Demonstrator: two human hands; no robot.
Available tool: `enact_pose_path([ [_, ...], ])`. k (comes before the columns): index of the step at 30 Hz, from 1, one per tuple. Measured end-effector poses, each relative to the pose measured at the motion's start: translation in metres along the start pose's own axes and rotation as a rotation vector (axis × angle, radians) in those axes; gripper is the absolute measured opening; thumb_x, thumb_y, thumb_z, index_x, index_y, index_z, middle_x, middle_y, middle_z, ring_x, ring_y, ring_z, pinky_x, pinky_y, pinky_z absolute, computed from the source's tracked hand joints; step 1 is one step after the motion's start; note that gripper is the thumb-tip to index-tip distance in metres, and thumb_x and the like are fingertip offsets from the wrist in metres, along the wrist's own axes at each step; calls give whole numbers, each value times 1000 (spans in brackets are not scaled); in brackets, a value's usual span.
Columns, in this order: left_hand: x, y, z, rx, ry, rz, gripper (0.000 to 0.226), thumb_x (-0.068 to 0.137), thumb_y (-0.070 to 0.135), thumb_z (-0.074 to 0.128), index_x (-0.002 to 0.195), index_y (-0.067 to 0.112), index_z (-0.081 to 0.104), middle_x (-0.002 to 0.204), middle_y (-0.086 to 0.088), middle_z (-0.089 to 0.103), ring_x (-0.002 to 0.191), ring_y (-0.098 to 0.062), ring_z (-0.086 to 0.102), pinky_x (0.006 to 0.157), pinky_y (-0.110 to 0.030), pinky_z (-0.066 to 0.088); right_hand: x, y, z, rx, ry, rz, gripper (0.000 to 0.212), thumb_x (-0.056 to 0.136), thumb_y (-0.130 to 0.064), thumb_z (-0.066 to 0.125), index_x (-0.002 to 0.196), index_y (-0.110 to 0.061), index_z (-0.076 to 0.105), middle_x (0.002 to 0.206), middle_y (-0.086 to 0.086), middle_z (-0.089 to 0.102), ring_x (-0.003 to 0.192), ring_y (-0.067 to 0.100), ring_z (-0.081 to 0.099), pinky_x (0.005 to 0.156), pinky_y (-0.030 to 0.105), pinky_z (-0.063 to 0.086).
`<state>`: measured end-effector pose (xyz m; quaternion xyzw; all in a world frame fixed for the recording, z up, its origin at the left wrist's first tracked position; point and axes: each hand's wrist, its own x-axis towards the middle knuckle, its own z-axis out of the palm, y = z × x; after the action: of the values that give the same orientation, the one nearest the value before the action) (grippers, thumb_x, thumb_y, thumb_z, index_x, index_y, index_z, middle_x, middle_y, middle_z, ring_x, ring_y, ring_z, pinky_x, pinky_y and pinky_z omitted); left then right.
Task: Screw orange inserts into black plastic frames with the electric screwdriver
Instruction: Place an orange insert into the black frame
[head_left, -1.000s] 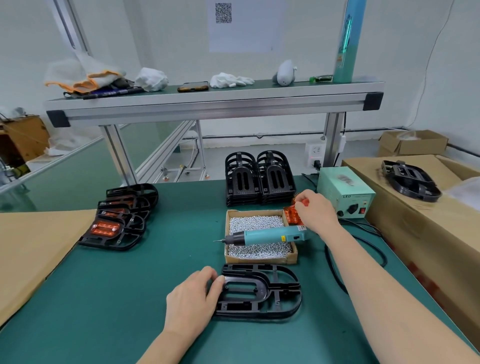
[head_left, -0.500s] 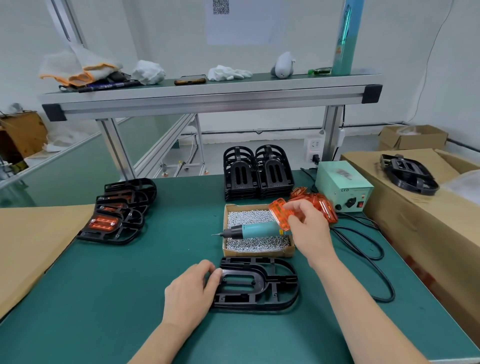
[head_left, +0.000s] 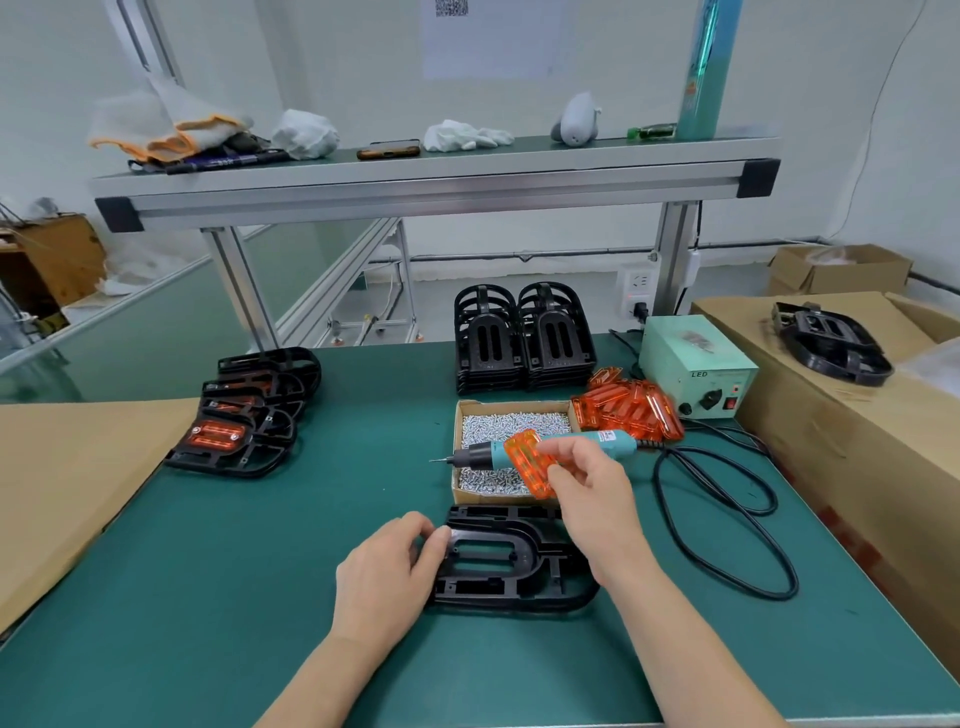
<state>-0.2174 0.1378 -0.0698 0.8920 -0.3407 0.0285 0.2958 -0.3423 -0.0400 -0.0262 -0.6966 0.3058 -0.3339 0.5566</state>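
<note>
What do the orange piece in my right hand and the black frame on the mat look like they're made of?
The orange insert: probably translucent glossy plastic; light glows through it and ribs show. The black frame: likely moulded plastic, satin finish; thin ribs, screw bosses, soft sheen.

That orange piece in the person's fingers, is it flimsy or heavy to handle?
Probably light: the right hand holds the orange insert up by fingertips alone. It looks stiff: gripped at one end, it shows no droop. Its glossy, translucent plastic may be a bit slippery, and being flat it is unlikely to roll.
</note>
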Motion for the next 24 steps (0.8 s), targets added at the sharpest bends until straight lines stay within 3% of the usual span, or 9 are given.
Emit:
enact_pose_path([
  [4, -4, 1, -3, -151, 86, -1, 12, 88, 42, 64, 82, 35, 56, 68, 12, 57, 68, -8, 54, 59, -21, 39, -11, 0, 6, 18, -19, 39, 34, 97, 0, 53, 100, -30, 69, 102, -12, 73, 97, 6, 68, 95, 33, 55],
  [8, -12, 14, -5, -299, 177, 11, 19, 85, 23, 74, 78, 34, 59, 76, 14, 60, 72, -11, 57, 66, -26, 48, -21, 0, 11, 55, -17, 31, 31, 97, 0, 55, 100, -27, 70, 95, -16, 74, 92, 1, 68, 93, 27, 55],
  [13, -10, 48, -9, -570, 114, 9, 16, 84, 17, 75, 87, 32, 68, 83, 14, 67, 78, -9, 64, 71, -17, 49, -31, -2, 16, -21, 0, -72, 28, 94, -2, 60, 98, -28, 69, 90, -17, 72, 79, 0, 66, 74, 12, 47],
  [15, -10, 60, -10, -663, 68, -18, 17, 82, 19, 77, 92, 31, 70, 84, 8, 69, 78, -9, 65, 72, -17, 51, -36, -1, 18, -50, 13, -106, 28, 94, -1, 61, 98, -27, 69, 94, -12, 73, 83, 0, 66, 72, 8, 46],
  [21, -14, 75, -6, -669, -5, -74, 33, 79, 22, 81, 107, 31, 67, 91, 3, 67, 77, -9, 63, 73, -21, 53, -45, 4, 24, -93, 53, -91, 29, 99, -6, 53, 107, -26, 71, 108, -14, 70, 104, 1, 63, 95, 26, 49],
  [24, -14, 76, -4, -644, 5, -75, 40, 76, 22, 83, 108, 35, 64, 93, 4, 66, 78, -7, 63, 77, -24, 54, -49, 5, 27, -80, 48, -68, 34, 100, -1, 49, 111, -23, 71, 112, -12, 70, 107, 4, 63, 99, 31, 49],
])
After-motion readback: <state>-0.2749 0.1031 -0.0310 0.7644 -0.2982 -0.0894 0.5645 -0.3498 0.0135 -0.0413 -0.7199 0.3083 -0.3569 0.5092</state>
